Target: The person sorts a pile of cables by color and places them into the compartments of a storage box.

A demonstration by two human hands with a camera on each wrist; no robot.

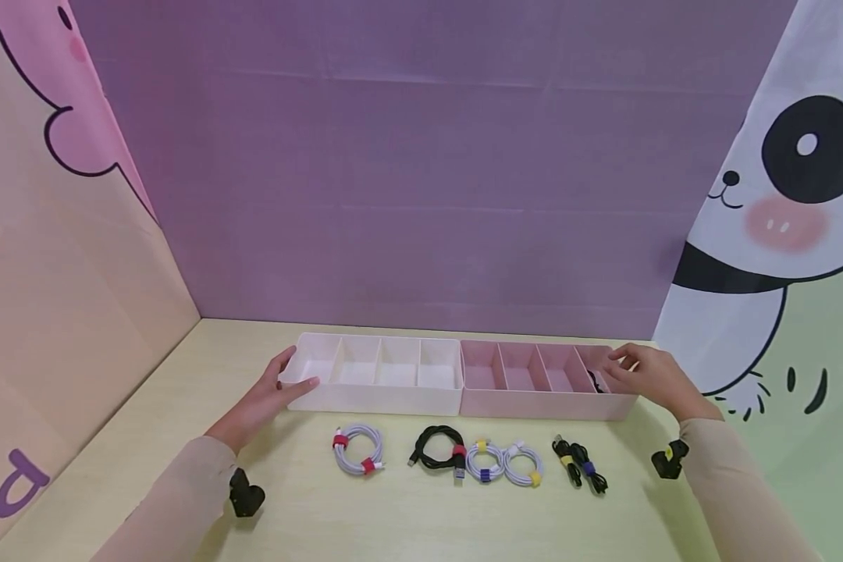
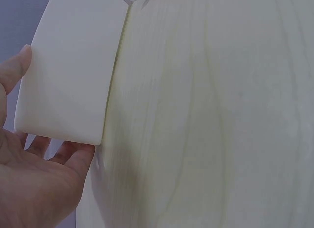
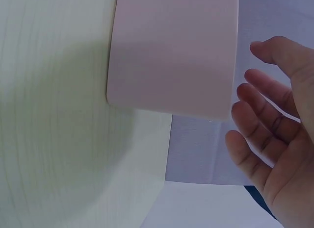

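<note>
A white divided storage box (image 1: 393,398) and a pink divided storage box (image 1: 534,404) stand end to end. My left hand (image 1: 270,394) grips the white box's left end, thumb at its front rim and fingers around the end wall (image 2: 68,90). Over the pink box's right end hovers my right hand (image 1: 649,378), holding nothing. Its loosely curled fingers (image 3: 252,132) are near the top rim in the right wrist view. A black cable (image 1: 595,382) lies in the pink box's rightmost compartment, partly hidden by the front wall.
In front of the boxes lie coiled cables: a white one with red ties (image 1: 358,449), a black one with a red tie (image 1: 439,447), two white coils (image 1: 485,461) side by side, and two black bundles (image 1: 578,463). A purple backdrop (image 1: 421,172) rises behind.
</note>
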